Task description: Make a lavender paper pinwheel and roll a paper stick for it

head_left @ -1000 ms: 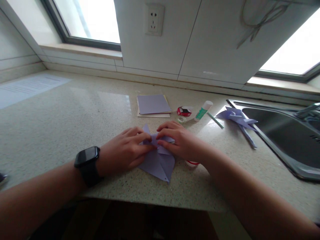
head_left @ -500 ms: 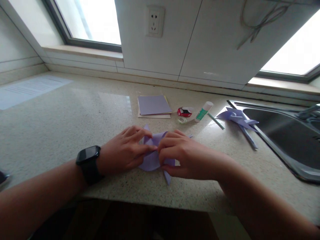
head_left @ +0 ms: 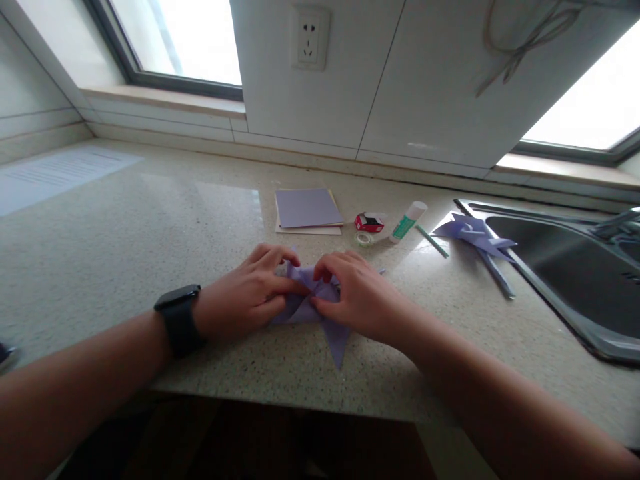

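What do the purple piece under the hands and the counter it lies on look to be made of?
The purple piece looks like thin matte paper: sharp creases and a flat pointed flap. Both the left hand and the right hand press on it. The counter looks like polished speckled stone or composite, since it mirrors the window light.

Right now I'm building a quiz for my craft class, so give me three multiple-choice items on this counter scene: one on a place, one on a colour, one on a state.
1. Where does the finished pinwheel lie?
A. beside the sink
B. on the window sill
C. under the paper stack

2. What colour is the folded paper under the hands?
A. red
B. purple
C. green

3. How do the left hand and right hand meet the paper?
A. both lifted clear
B. only one touching
C. both pressing it on the counter

Answers: 1 A, it rests at the sink's left rim; 2 B, it is pale purple; 3 C, both sets of fingers pinch its middle.
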`<state>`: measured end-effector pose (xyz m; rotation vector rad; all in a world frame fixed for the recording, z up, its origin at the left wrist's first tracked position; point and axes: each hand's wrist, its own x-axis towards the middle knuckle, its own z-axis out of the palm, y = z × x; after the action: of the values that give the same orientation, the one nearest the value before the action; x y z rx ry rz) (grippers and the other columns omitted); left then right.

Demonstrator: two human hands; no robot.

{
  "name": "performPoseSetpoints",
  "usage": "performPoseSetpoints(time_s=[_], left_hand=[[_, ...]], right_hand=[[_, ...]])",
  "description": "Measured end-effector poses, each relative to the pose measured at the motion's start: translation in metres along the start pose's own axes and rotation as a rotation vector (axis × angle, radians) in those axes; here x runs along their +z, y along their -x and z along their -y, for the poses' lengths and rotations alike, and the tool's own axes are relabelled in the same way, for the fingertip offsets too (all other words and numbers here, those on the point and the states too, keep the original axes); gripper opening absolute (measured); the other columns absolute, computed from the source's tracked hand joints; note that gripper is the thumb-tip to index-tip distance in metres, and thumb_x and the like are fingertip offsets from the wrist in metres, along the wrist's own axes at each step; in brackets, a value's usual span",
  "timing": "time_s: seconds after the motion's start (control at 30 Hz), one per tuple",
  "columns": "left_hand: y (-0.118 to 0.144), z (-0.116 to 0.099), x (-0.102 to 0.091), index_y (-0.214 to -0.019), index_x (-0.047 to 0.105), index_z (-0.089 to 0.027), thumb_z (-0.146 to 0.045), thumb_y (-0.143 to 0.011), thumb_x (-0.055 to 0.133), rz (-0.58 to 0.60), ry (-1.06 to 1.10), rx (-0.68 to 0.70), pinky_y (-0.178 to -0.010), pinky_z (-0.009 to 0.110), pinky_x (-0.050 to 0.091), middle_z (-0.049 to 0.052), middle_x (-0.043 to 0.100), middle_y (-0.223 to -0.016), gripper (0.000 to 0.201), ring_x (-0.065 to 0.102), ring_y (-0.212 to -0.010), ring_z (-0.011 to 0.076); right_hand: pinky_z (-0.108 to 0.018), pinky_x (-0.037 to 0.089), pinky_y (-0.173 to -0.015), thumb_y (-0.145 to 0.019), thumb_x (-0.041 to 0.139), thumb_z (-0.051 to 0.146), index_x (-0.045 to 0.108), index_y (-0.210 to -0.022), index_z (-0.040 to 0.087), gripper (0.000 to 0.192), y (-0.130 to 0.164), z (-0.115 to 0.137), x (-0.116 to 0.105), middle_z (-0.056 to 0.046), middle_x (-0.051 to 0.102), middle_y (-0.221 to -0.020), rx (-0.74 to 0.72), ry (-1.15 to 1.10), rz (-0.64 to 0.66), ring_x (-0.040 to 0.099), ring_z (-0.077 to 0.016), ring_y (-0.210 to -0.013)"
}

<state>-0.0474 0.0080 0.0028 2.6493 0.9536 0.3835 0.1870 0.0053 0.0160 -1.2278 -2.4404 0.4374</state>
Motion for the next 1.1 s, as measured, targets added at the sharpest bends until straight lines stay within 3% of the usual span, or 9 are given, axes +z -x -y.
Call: performPoseSetpoints(time_s=[0.17,0.33,0.43,0.63,0.77,0.97,1.1], left_hand=[[-0.002,-0.001,-0.001,-0.120,0.072,-0.032,-0.013,-0.090,0.050,-0.008,0.016,-0.002,-0.113,0.053,0.035,0.006,0.046,-0.131,0.041,0.040,-0.126,0.0293],[-0.001,-0.001,-0.002,-0.132,0.065,-0.028,-0.017,-0.092,0.051,-0.049,0.008,0.013,-0.111,0.051,0.039,0.008,0.048,-0.131,0.044,0.041,-0.124,0.0290],[-0.001,-0.001,-0.001,-0.127,0.067,-0.028,-0.016,-0.092,0.052,-0.041,-0.007,0.025,-0.111,0.051,0.039,0.008,0.049,-0.132,0.041,0.042,-0.124,0.0287],[0.000,-0.003,-0.001,-0.125,0.069,-0.030,-0.016,-0.091,0.053,-0.036,-0.020,0.022,-0.111,0.054,0.040,0.007,0.049,-0.133,0.040,0.042,-0.125,0.0302],[0.000,-0.002,0.000,-0.124,0.070,-0.030,-0.016,-0.091,0.054,-0.051,-0.029,0.039,-0.109,0.054,0.041,0.008,0.049,-0.131,0.039,0.043,-0.123,0.0301],[0.000,-0.002,0.002,-0.123,0.071,-0.029,-0.016,-0.091,0.053,-0.072,-0.062,0.054,-0.108,0.053,0.042,0.008,0.050,-0.128,0.038,0.044,-0.121,0.0300],[0.000,-0.003,0.001,-0.121,0.071,-0.028,-0.018,-0.092,0.056,-0.079,-0.075,0.065,-0.106,0.052,0.044,0.009,0.051,-0.127,0.034,0.046,-0.120,0.0301]], right_hand=[[-0.034,0.042,-0.080,-0.079,0.076,0.027,0.062,-0.088,0.019,0.019,0.001,0.001,0.000,-0.005,0.066,-0.091,0.015,0.063,0.036,0.057,-0.0229,-0.092],[-0.034,0.043,-0.084,-0.078,0.076,0.025,0.063,-0.090,0.018,0.019,-0.001,0.001,0.000,-0.005,0.065,-0.092,0.038,0.044,0.048,0.058,-0.0234,-0.095],[-0.034,0.044,-0.084,-0.078,0.077,0.026,0.063,-0.090,0.018,0.020,-0.002,-0.001,0.001,-0.005,0.065,-0.093,0.042,0.031,0.040,0.058,-0.0230,-0.094],[-0.037,0.046,-0.085,-0.075,0.078,0.028,0.062,-0.115,0.018,0.043,0.001,-0.004,0.003,-0.008,0.064,-0.106,0.049,0.014,-0.022,0.059,-0.0238,-0.096],[-0.040,0.047,-0.089,-0.075,0.079,0.030,0.061,-0.113,0.017,0.045,0.002,-0.005,0.003,-0.010,0.062,-0.106,0.038,0.041,-0.036,0.058,-0.0270,-0.101],[-0.048,0.037,-0.106,-0.075,0.081,0.037,0.064,-0.106,0.021,0.039,0.002,-0.010,0.003,-0.014,0.056,-0.135,-0.044,0.118,-0.086,0.048,-0.0336,-0.126],[-0.044,0.039,-0.099,-0.078,0.079,0.036,0.062,-0.107,0.021,0.037,-0.001,-0.011,0.000,-0.007,0.070,-0.107,-0.067,0.101,0.005,0.059,-0.0288,-0.109]])
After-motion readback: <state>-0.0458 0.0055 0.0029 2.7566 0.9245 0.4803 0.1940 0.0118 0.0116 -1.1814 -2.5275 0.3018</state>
